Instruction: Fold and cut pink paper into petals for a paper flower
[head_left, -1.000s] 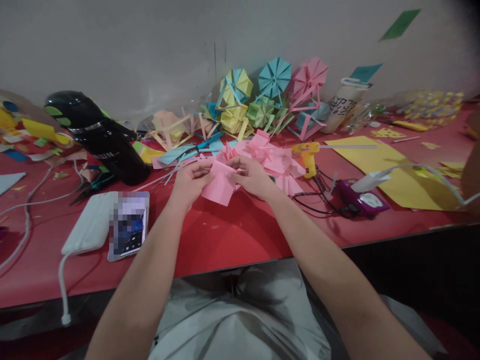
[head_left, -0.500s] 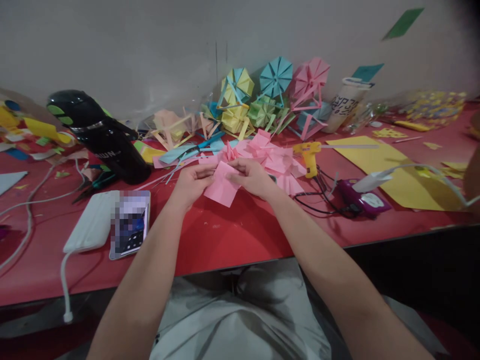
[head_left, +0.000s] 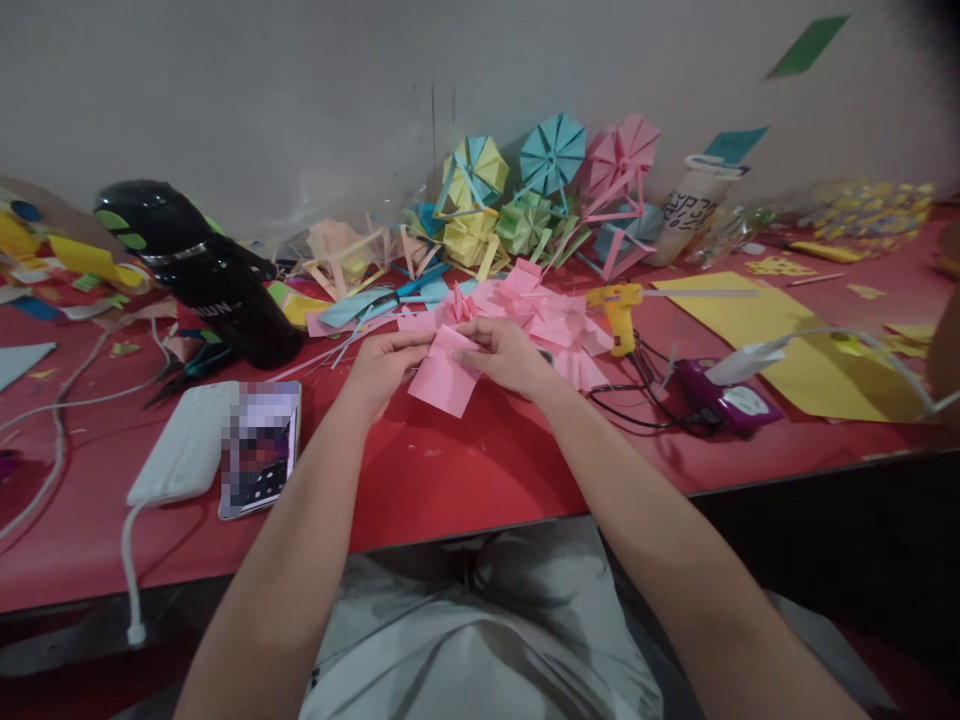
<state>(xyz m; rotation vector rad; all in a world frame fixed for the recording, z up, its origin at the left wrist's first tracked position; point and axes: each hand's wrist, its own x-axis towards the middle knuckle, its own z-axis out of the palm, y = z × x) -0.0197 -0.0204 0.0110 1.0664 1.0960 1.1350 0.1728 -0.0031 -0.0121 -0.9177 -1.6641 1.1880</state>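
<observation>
A small rectangular sheet of pink paper [head_left: 444, 380], with a crease across it, is held above the red table, tilted toward me. My right hand [head_left: 510, 355] pinches its upper right part, thumb on the front and fingers behind. At the left edge of the paper, my left hand [head_left: 386, 368] has its fingers pressed together against the sheet; its thumb is partly hidden. Just beyond both hands lies a heap of folded pink paper pieces [head_left: 551, 312]. A yellow glue gun [head_left: 619, 320] rests to the right of that heap.
Folded paper wheels, one of them blue [head_left: 553, 155], lean on the wall. A black bottle [head_left: 217, 290], white power bank [head_left: 184, 440] and phone [head_left: 262, 450] are on the left. Rightward are a purple power socket [head_left: 727, 400], yellow paper [head_left: 780, 350] and a cup [head_left: 694, 205].
The pink sheet has tilted slightly and its lower corner has shifted a little. My left fingers have straightened along its edge, and the left thumb shows less. My right hand has hardly moved.
</observation>
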